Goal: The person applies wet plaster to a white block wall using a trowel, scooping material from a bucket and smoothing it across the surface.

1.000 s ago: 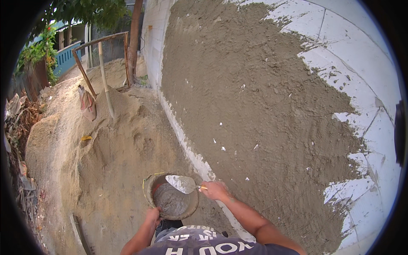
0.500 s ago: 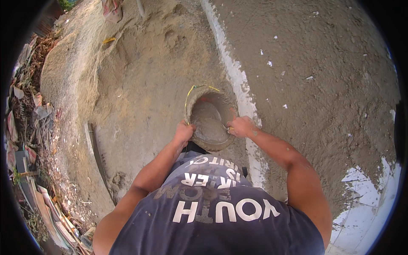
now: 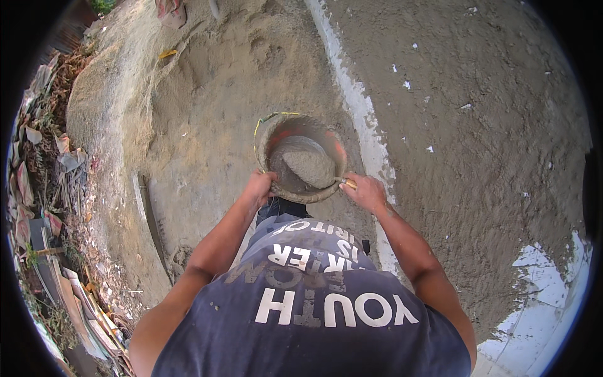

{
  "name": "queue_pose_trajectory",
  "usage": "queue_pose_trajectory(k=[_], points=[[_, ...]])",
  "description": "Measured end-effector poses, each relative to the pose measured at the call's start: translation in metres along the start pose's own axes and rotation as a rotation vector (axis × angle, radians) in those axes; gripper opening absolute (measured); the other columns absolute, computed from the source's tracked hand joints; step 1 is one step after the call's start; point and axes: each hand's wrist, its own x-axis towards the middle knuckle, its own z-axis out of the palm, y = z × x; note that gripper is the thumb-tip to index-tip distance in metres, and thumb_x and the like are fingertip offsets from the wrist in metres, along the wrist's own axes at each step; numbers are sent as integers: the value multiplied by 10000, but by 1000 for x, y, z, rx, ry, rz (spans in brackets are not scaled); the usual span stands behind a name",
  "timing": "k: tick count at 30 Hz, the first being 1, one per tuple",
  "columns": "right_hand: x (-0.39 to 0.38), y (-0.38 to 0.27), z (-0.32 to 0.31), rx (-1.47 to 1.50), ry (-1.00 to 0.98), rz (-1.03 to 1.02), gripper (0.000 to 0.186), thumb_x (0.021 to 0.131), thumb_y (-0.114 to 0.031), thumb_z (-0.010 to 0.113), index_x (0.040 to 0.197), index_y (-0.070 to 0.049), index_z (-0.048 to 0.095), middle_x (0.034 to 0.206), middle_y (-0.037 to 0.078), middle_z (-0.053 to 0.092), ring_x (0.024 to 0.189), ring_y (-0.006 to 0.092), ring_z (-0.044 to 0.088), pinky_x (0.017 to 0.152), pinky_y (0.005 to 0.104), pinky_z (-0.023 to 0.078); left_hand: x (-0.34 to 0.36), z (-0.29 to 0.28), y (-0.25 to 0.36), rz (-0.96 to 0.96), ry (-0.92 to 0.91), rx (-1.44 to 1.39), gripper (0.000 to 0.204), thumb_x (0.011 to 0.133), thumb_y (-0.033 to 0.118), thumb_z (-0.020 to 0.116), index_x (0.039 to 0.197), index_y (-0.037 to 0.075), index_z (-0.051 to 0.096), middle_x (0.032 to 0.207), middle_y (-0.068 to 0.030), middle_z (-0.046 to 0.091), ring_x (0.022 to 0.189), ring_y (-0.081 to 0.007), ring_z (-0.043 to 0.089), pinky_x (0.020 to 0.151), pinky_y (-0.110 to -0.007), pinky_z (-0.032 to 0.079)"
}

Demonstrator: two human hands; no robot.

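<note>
In front of my body is a round bucket (image 3: 336, 141), caked with grey mortar, with red-orange patches showing on its inner wall. A thin yellow-green handle (image 3: 267, 118) lies along its far left rim. My left hand (image 3: 259, 188) grips the bucket's near left rim with curled fingers. My right hand (image 3: 365, 192) is closed on the wooden handle of a trowel (image 3: 349, 183) at the near right rim. Inside the bucket, a leaf-shaped heap of wet mortar (image 3: 308, 166) covers what appears to be the trowel's blade. Darker residue shows around the heap.
Wet mortar (image 3: 477, 144) spreads over the right side, beside a whitish strip (image 3: 361, 113). A sand heap (image 3: 195, 81) lies ahead left. A narrow board (image 3: 149, 217) rests on the ground at left, with debris (image 3: 75, 295) farther left. A sack (image 3: 169, 12) lies far ahead.
The bucket has shifted slightly left and away and turned, exposing more red inner wall. Mortar that spread across its inside now shows as a heap toward the right. Both hands keep their holds.
</note>
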Motion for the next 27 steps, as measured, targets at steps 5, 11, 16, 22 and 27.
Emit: queue_pose_trajectory(k=[5, 11, 16, 22, 27], points=[[22, -6, -35, 37, -12, -102, 432, 848, -495, 648, 1128, -167, 669, 958, 159, 710, 912, 374, 670, 777, 477, 517, 4, -5, 6, 37, -61, -72, 408, 848, -49, 493, 1255, -76, 480, 1097, -222, 631, 878, -355, 698, 674, -480, 633], [79, -49, -217, 189, 39, -404, 413, 804, -328, 691, 1158, -127, 624, 933, 139, 691, 846, 300, 675, 751, 405, 522, 36, -19, 8, 0, -36, -76, 504, 822, -80, 480, 1319, -9, 434, 1108, -209, 614, 875, -372, 682, 635, -503, 627], [113, -120, -455, 33, 311, -667, 407, 863, -331, 662, 1175, -73, 625, 857, 104, 695, 719, 211, 665, 672, 364, 536, 79, -62, -2, 48, 110, -138, 551, 808, -43, 556, 1327, 17, 379, 1157, -246, 585, 890, -405, 660, 639, -572, 580], [145, -80, -750, 316, 482, -302, 351, 973, -308, 566, 1149, -4, 569, 796, 39, 580, 563, 85, 505, 503, 232, 502, 79, -33, 26, -48, 198, -33, 477, 821, -26, 559, 1284, -10, 441, 1084, -233, 621, 867, -384, 666, 648, -534, 581], [69, -48, -829, 983, 1486, -939, 274, 1003, -282, 550, 1127, -42, 510, 854, 70, 569, 623, 123, 538, 499, 256, 494, 54, -33, 26, -37, 257, 28, 430, 834, -11, 554, 1256, -32, 477, 1044, -225, 639, 852, -367, 671, 652, -506, 582]])
